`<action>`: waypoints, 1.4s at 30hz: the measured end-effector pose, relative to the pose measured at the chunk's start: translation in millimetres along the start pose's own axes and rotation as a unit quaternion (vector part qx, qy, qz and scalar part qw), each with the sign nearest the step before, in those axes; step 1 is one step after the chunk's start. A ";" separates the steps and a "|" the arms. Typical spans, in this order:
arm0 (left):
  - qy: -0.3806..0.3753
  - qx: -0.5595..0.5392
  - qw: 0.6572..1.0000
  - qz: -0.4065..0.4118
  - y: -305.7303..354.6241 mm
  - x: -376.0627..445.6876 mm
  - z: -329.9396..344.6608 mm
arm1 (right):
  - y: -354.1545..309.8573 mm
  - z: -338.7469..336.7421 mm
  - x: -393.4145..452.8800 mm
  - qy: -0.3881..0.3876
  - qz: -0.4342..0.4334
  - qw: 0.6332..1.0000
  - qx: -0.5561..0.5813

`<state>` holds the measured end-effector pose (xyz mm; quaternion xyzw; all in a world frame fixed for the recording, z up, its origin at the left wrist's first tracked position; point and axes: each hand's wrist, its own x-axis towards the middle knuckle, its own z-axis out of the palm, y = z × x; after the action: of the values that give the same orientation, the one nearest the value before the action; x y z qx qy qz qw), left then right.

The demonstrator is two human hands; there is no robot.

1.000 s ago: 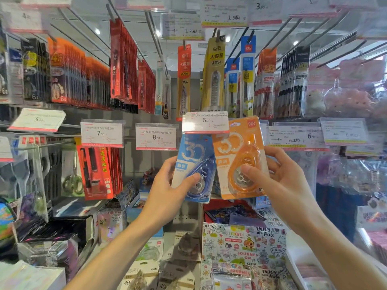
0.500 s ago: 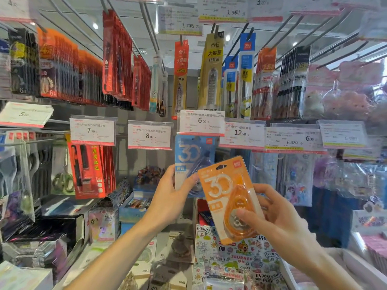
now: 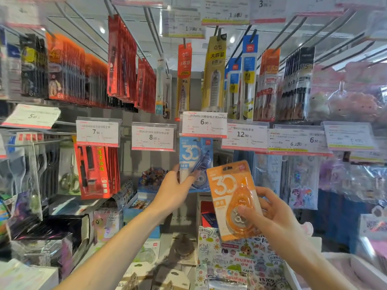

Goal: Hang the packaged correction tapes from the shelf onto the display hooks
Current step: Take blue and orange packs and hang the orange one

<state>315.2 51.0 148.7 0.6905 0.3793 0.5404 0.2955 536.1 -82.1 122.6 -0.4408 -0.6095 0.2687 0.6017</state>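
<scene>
A blue packaged correction tape [image 3: 193,155] hangs straight below the 6.00 price tag [image 3: 204,124], its top hidden behind the tag. My left hand [image 3: 173,191] pinches its lower left edge. My right hand [image 3: 270,214] grips an orange packaged correction tape [image 3: 232,197] by its lower part, tilted a little left, lower and to the right of the blue pack and in front of it. The hook itself is hidden behind the price tag.
Red pen packs [image 3: 94,170] hang to the left under the 7.90 tag [image 3: 98,132]. Rows of pen refills [image 3: 215,74] hang above on long hooks. Printed notebooks [image 3: 236,260] and boxes [image 3: 106,222] lie on the shelf below. Glittery packs [image 3: 301,181] hang at the right.
The blue pack went from tilted in my left hand to hanging straight under the 6.00 tag. My right hand lowered the orange pack down and away from the hook row.
</scene>
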 end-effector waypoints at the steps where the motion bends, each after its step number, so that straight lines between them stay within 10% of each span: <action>1: -0.001 0.022 1.000 0.002 -0.2 -4.1 -4.5 | 0.0 -0.4 0.5 0.000 -0.001 1.000 0.001; 11: 0.085 0.261 0.938 0.211 29.2 -63.7 -80.0 | -1.9 7.3 5.1 -0.028 -0.049 0.998 0.008; 26: 0.088 0.456 0.745 0.479 120.2 -15.9 -93.1 | -10.9 16.5 -2.7 -0.044 -0.077 0.996 -0.026; 42: 0.082 0.418 0.759 0.492 139.4 -15.8 -103.5 | -32.5 66.7 14.0 -0.013 -0.114 0.993 -0.014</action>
<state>241.2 -37.4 279.5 0.7902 0.1983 0.4535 -0.3613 466.0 -71.7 148.7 -0.3738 -0.6672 0.1955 0.6139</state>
